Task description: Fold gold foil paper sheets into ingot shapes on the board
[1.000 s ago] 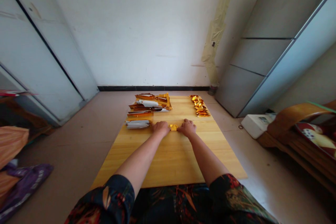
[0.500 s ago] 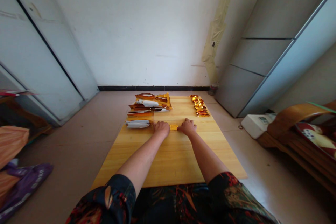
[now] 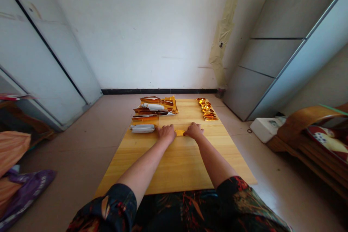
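A small strip of gold foil paper (image 3: 179, 133) lies flat on the wooden table (image 3: 174, 166) between my hands. My left hand (image 3: 166, 133) is closed over its left end, fingers curled down. At the other end my right hand (image 3: 194, 130) pinches the strip, knuckles raised. The fingertips of both hands are partly hidden. Close to my left hand lies a stack of white folded paper strips (image 3: 143, 128), with gold-brown foil sheets (image 3: 145, 118) behind it.
More foil sheets (image 3: 171, 103) and a white roll (image 3: 153, 107) lie at the table's back left. A row of shiny folded gold foil pieces (image 3: 207, 109) is at the back right. Beyond stand a wall, a grey fridge (image 3: 252, 72) and a wooden seat (image 3: 307, 130).
My hands stay at the two ends of the gold strip. The strip's surface looks slightly more creased or raised, and my left hand has shifted very little.
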The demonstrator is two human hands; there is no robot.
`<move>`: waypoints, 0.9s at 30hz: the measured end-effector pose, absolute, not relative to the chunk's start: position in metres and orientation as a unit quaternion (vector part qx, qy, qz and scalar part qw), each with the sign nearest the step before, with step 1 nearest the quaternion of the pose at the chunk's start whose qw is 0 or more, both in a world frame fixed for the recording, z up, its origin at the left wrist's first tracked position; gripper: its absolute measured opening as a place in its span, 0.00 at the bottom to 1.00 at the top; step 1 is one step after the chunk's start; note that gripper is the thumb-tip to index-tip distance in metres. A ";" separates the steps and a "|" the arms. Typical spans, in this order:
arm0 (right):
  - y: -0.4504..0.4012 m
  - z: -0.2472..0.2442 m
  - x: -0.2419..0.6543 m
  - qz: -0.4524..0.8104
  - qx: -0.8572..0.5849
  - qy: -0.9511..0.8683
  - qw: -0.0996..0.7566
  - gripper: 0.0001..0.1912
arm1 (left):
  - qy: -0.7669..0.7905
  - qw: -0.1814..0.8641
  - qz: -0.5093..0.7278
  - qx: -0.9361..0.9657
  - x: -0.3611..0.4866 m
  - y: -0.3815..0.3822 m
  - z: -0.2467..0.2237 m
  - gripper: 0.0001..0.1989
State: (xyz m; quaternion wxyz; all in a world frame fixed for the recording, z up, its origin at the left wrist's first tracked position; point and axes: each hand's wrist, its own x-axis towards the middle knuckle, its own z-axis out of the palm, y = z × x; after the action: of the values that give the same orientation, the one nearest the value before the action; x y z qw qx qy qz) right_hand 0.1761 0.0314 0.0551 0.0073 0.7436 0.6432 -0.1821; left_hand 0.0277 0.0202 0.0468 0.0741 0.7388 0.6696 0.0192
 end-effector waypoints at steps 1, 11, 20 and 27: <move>0.031 0.056 0.176 -0.181 0.743 0.644 0.006 0.22 | 0.663 0.068 0.040 0.744 0.028 0.018 0.045 0.14; 0.019 0.042 0.179 -0.150 0.715 0.680 -0.061 0.11 | 0.608 0.112 0.095 0.780 0.029 0.016 0.035 0.14; 0.012 0.040 0.182 -0.145 0.692 0.701 -0.092 0.12 | 0.584 0.122 0.089 0.798 0.025 0.022 0.032 0.11; 0.012 0.044 0.178 -0.147 0.695 0.702 -0.055 0.10 | 0.513 0.114 0.164 0.835 0.018 0.014 0.021 0.08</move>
State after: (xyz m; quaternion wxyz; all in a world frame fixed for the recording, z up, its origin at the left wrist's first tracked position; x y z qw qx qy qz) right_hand 0.1782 0.0124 0.0437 -0.0546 0.6946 0.7021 -0.1469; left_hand 0.0183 0.0144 0.0212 0.1143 0.8349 0.5129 0.1640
